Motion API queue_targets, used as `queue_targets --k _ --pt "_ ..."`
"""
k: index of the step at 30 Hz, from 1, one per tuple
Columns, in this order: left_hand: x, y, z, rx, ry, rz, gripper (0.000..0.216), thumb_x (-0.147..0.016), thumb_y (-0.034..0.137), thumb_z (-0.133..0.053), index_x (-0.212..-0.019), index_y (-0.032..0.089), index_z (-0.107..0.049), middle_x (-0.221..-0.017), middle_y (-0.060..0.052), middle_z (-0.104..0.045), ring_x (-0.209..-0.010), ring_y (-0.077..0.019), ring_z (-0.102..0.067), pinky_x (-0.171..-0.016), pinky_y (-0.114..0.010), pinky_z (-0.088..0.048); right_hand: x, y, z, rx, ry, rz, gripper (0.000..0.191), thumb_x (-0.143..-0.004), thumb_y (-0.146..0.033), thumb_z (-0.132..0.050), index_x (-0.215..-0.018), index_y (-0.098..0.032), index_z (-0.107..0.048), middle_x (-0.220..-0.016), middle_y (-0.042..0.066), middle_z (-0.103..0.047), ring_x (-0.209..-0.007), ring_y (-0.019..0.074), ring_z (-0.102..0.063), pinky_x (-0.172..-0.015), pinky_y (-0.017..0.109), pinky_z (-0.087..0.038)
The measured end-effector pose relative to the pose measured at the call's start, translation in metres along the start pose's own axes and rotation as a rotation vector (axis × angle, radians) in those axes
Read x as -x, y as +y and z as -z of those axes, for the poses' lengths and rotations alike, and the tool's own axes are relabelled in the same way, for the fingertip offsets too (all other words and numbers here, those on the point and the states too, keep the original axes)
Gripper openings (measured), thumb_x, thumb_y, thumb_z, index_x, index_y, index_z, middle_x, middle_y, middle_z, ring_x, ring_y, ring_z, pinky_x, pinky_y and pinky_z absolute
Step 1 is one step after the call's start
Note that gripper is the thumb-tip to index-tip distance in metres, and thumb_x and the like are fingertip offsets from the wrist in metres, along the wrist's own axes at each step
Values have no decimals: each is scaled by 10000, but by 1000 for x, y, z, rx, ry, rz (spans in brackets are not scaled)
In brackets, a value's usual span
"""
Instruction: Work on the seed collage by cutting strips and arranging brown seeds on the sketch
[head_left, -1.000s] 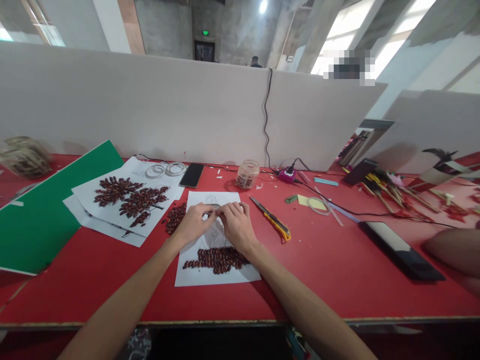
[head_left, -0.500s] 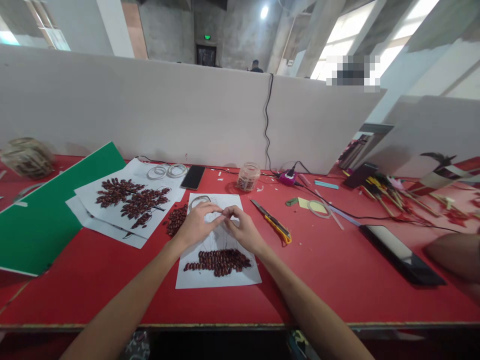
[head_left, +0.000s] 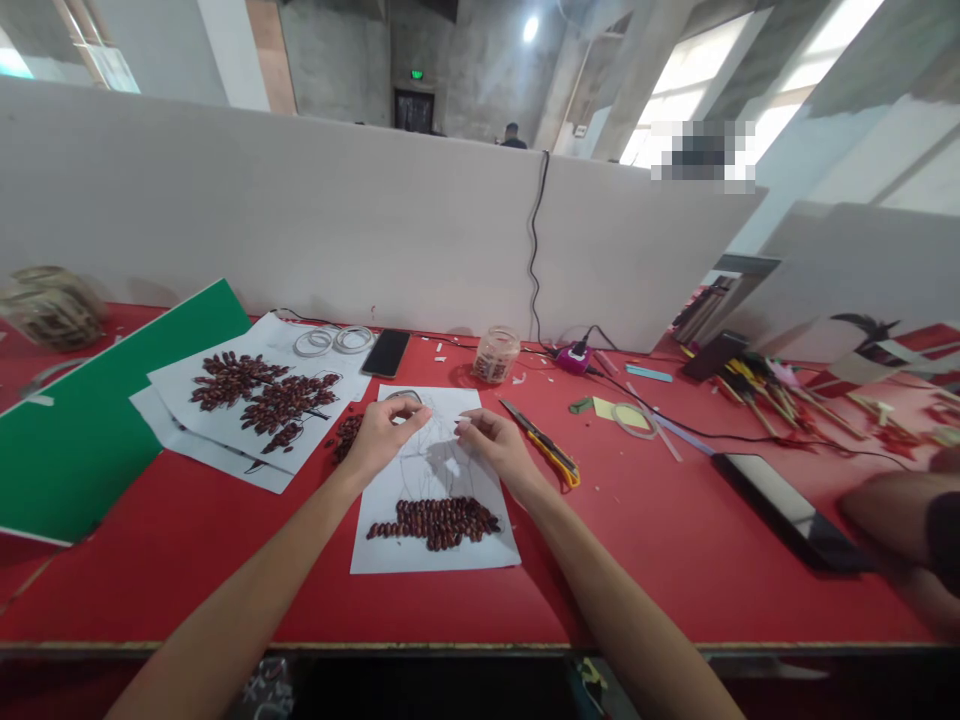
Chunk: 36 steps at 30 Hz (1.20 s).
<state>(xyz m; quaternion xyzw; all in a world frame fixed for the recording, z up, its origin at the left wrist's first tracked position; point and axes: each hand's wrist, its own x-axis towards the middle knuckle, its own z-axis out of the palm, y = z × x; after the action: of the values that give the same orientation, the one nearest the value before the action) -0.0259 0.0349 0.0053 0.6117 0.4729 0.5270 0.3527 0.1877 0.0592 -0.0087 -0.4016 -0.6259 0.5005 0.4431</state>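
Observation:
My left hand (head_left: 379, 437) is closed, pinching a thin clear tape ring (head_left: 406, 397) over the top of a white sheet (head_left: 439, 552). The sheet carries a pencil drawing and a band of dark red beans (head_left: 435, 520) glued near its lower edge. My right hand (head_left: 496, 443) hovers over the sheet's right side. Its thumb and forefinger are pinched together on something too small to make out. The two hands are a little apart. Loose beans (head_left: 345, 437) lie in a pile just left of my left hand.
A yellow utility knife (head_left: 553, 447) lies right of my right hand. On the red table (head_left: 660, 560) are bean-covered sheets (head_left: 259, 400), a green board (head_left: 90, 420), tape rings (head_left: 331, 340), a phone (head_left: 386, 352), a jar (head_left: 496, 352), cables and a dark tablet (head_left: 787, 510). Another person's arm (head_left: 896, 510) rests at right.
My hands, joined over the sheet a second ago, have drawn apart: the left went left with the tape ring, the right went right. The view shifted slightly.

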Motion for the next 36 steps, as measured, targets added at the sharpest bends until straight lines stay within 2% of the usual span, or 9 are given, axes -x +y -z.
queue_targets --k 2,5,9,11,15,17,20,29,36 --pt "1 -2 0 -11 5 11 275 -879 429 -674 -844 163 -733 -863 -48 -733 -812 -195 -657 -733 -281 -503 2 -2 -2 -2 30 -19 349 -816 -531 -735 -832 -184 -699 -721 23 -671 -693 174 -618 -689 308 -496" --pt "7 -1 4 -168 25 -29 251 -899 400 -649 -871 169 -745 -883 -47 -751 -795 -192 -657 -743 -290 -507 6 -10 -6 -5 63 -46 333 -825 -500 -732 -760 -179 -675 -679 0 -625 -659 143 -567 -673 279 -461" --pt "28 4 26 -440 60 -102 199 -942 312 -585 -923 179 -732 -929 -43 -753 -772 -180 -651 -774 -302 -506 20 -23 -11 -2 49 -106 340 -835 -464 -713 -669 -182 -620 -573 -32 -548 -592 117 -505 -620 256 -415" --pt "41 9 39 -486 17 -105 212 -971 276 -527 -1005 186 -716 -981 -41 -753 -812 -181 -672 -782 -295 -517 28 -29 -14 -4 -16 -165 318 -819 -467 -717 -716 -174 -650 -553 -41 -540 -535 106 -486 -571 253 -397" --pt "63 15 54 -507 -198 -116 283 -979 181 -457 -1139 198 -690 -1167 -44 -734 -1081 -191 -679 -965 -303 -509 38 -34 -26 -11 -199 -326 346 -785 -496 -728 -796 -152 -689 -565 -35 -576 -426 82 -453 -442 235 -308" --pt "68 13 53 -548 -256 -95 340 -971 138 -433 -1218 189 -662 -1243 -54 -711 -1163 -195 -653 -1022 -321 -494 38 -33 -29 -23 -258 -433 364 -781 -505 -730 -821 -145 -693 -555 -41 -573 -397 67 -426 -413 223 -264" --pt "72 5 51 -619 -302 -98 395 -958 88 -413 -1280 177 -624 -1288 -65 -686 -1186 -195 -640 -1027 -333 -503 34 -31 -27 -35 -300 -538 396 -789 -512 -729 -869 -125 -704 -544 -45 -568 -381 51 -390 -400 213 -248" --pt "74 -7 51 -730 -390 -264 342 -985 96 -437 -1262 183 -618 -1253 -72 -672 -1199 -208 -601 -1040 -359 -498 31 -37 -6 -51 -388 -621 385 -876 -477 -687 -827 -96 -691 -556 -4 -620 -352 55 -443 -368 201 -286" --pt "74 -7 52 -694 -389 -275 324 -993 106 -438 -1253 188 -613 -1233 -79 -669 -1173 -212 -599 -1030 -380 -507 27 -34 6 -96 -460 -708 389 -908 -464 -666 -787 -94 -661 -553 21 -640 -330 57 -438 -357 196 -308"
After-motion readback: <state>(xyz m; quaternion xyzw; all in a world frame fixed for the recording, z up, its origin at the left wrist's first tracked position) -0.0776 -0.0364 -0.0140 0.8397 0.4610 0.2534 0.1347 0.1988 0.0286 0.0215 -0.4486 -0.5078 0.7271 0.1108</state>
